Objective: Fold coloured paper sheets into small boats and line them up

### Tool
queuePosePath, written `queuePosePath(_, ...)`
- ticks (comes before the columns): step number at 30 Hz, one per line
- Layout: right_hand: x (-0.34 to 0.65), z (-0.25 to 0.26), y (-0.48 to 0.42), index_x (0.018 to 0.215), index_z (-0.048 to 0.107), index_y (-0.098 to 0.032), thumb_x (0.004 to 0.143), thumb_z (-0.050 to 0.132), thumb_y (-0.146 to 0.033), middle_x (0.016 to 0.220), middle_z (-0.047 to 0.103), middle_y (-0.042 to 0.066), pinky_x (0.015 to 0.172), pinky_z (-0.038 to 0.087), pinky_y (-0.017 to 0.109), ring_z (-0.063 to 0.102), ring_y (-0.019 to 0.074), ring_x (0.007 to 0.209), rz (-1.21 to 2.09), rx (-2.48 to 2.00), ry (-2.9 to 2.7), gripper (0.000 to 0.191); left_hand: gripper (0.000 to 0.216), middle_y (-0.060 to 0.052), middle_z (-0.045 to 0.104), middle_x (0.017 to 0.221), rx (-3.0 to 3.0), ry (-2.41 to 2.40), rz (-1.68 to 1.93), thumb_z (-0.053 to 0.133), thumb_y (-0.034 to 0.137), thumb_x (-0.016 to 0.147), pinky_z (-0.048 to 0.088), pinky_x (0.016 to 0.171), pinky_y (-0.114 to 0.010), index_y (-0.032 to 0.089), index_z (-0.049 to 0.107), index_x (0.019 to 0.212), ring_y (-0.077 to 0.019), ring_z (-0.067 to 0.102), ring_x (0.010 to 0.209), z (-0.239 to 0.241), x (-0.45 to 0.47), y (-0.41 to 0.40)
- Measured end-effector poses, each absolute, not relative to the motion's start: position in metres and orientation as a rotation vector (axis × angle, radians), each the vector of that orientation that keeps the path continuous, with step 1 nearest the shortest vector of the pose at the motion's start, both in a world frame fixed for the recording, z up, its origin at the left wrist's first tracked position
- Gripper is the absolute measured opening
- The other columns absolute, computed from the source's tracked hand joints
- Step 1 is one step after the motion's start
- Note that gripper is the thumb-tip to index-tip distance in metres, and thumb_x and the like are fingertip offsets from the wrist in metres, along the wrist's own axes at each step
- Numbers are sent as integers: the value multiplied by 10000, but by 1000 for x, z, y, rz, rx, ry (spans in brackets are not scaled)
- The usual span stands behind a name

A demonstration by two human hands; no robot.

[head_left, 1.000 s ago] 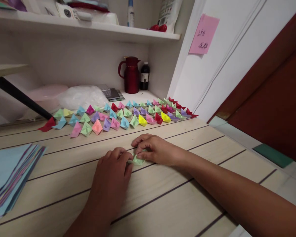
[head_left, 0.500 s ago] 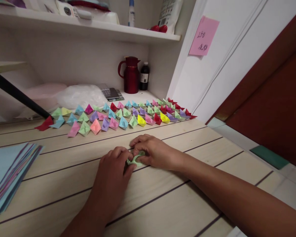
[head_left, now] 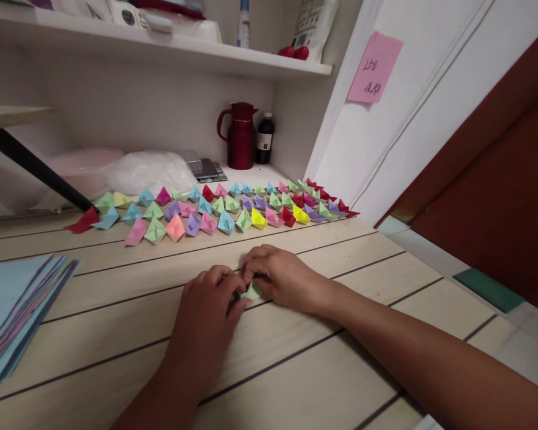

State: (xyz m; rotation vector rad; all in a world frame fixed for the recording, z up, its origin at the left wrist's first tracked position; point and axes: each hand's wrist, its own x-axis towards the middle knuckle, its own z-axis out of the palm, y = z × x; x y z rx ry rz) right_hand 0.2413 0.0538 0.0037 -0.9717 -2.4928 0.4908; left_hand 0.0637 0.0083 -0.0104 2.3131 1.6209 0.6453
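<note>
A small piece of light green folded paper (head_left: 252, 292) lies low over the tabletop between my two hands, mostly covered by fingers. My left hand (head_left: 215, 301) pinches its left side, thumb in front and fingers curled behind. From the right, my right hand (head_left: 278, 276) grips the other side with bent fingers. The exact folded shape is hidden. Beyond my hands, several rows of small folded paper boats in many colours line the back of the table, among them a light green paper boat (head_left: 244, 220) and a yellow paper boat (head_left: 259, 219).
At the left lies a stack of coloured paper sheets (head_left: 20, 310). Behind the boats stand a dark red jug (head_left: 241, 137), a dark bottle (head_left: 264, 140) and a white plastic bag (head_left: 150, 172). A black bracket (head_left: 36, 167) slants down at the left.
The green paper, opened into a curved loop earlier, now shows as a smaller flat patch between my fingers. My right hand's fingers have drawn in slightly. The camera view has shifted a little.
</note>
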Motion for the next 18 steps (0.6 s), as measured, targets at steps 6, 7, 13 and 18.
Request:
queuePosePath(6,255,21,59,1003,688,-214,754,537,20,1131,641,48,960,430,333,577,185,1063,713,-851,-2616,374,91,-21,639,837,2101,1671,813,530,211,792,425,714,-320,215,587,722,-196,585,783,-8,60,11)
queuePosePath(7,257,22,60,1036,678,-224,754,589,-18,1153,632,47,971,420,344,566,195,1085,713,-850,-2640,360,91,-14,640,821,2068,1679,834,527,219,789,422,702,-314,215,583,717,-192,585,769,-8,60,10)
queuePosePath(13,255,16,62,1022,668,-200,751,738,-261,1097,648,62,886,442,324,579,204,1023,764,-937,-2538,286,125,40,584,622,1801,1745,890,527,298,793,376,582,-260,220,554,699,-154,544,605,-3,61,8)
queuePosePath(18,248,6,64,845,672,-162,804,657,-216,808,649,13,679,437,243,572,130,729,978,-1077,-2192,69,155,49,553,606,1615,1686,950,528,350,807,338,525,-230,221,546,724,-138,509,582,-1,63,6)
